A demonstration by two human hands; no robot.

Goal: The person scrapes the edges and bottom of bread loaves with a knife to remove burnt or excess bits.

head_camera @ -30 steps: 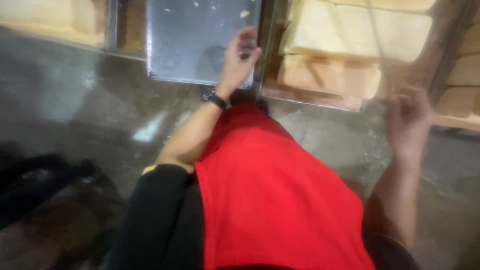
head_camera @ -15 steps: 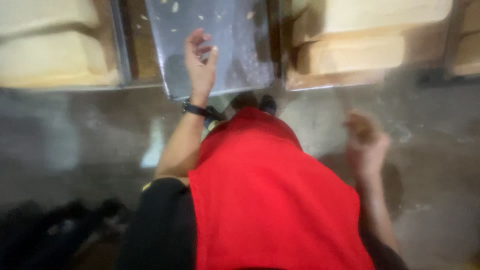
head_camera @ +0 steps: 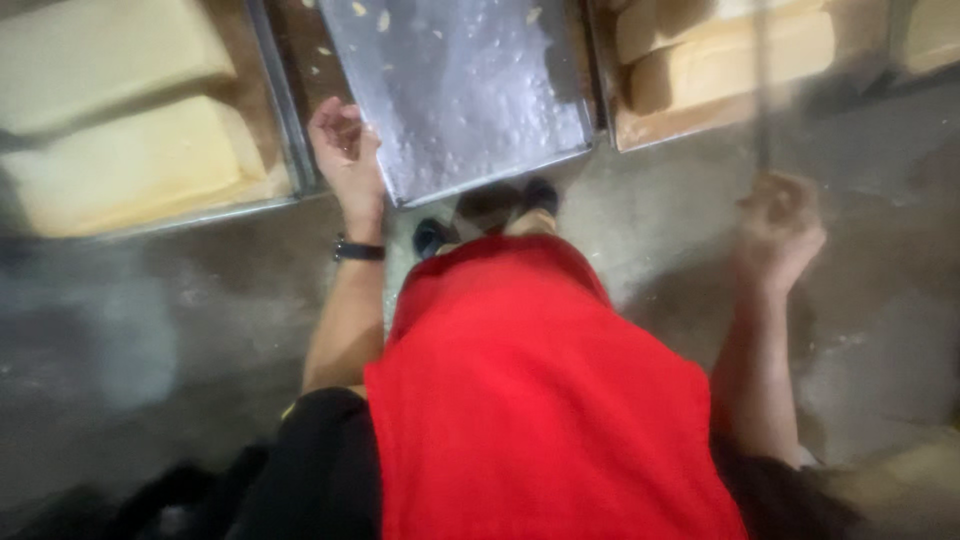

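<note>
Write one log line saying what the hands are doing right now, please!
left hand: grips corner edge of empty metal tray | right hand: loosely curled, blurred, holds nothing visible | beside tray: pale blocks in side trays

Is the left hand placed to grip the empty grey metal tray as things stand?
Probably yes: the left hand already rests at the grey metal tray's near-left corner, nothing between them.
</note>
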